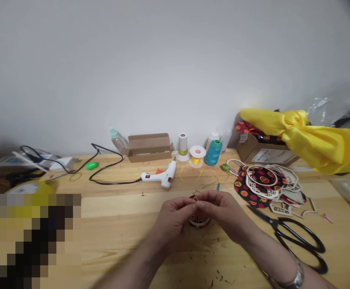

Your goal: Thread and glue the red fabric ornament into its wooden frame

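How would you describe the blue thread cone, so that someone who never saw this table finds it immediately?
Follow the wooden table to its far edge, along the pale wall. Right of the open cardboard box, past the white spool with yellow cord, the blue thread cone stands upright before a white bottle. Its bright blue sets it apart from these white neighbours.

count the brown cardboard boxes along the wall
2: an open long box behind the white glue gun, and a second box at the right, partly covered by yellow cloth. Others may be hidden behind it.
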`<control>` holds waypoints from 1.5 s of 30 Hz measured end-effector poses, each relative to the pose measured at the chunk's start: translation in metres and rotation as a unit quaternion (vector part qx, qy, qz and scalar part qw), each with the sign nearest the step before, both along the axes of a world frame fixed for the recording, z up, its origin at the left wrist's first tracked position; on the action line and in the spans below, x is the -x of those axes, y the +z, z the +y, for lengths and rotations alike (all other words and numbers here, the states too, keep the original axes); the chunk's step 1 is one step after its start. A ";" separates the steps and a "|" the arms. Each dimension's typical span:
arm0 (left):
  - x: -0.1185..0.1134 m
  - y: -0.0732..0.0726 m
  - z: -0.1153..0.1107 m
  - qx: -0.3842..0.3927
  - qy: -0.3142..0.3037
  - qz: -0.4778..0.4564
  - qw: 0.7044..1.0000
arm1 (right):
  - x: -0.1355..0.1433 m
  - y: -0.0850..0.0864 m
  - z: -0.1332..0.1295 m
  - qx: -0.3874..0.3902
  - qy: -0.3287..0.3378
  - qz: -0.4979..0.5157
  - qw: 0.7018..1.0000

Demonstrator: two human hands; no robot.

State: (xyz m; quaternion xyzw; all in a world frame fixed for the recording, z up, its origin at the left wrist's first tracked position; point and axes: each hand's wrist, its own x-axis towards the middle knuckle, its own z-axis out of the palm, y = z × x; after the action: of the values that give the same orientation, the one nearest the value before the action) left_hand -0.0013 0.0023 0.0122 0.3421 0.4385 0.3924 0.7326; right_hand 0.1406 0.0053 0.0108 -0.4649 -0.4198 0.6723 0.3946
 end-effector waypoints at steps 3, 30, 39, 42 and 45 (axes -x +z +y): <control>0.000 0.000 -0.001 -0.019 -0.020 0.001 1.000 | 0.003 0.001 -0.002 0.031 -0.025 0.034 0.999; -0.001 -0.005 -0.001 0.006 -0.009 -0.001 1.000 | 0.000 0.002 0.002 -0.043 -0.068 -0.044 0.996; -0.003 -0.002 -0.001 0.019 0.015 0.035 0.999 | -0.003 0.006 0.004 -0.040 -0.019 -0.068 0.997; -0.003 -0.002 0.000 0.021 0.021 0.048 0.998 | -0.002 0.003 0.004 -0.042 -0.042 -0.074 0.995; -0.002 -0.003 0.000 0.022 0.026 0.052 0.998 | -0.001 0.001 0.005 -0.051 -0.058 -0.072 0.994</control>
State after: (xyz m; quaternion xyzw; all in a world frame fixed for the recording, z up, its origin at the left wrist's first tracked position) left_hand 0.0012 0.0022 0.0093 0.3347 0.4930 0.3831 0.7058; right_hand 0.1414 0.0100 0.0119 -0.5147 -0.4531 0.5911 0.4248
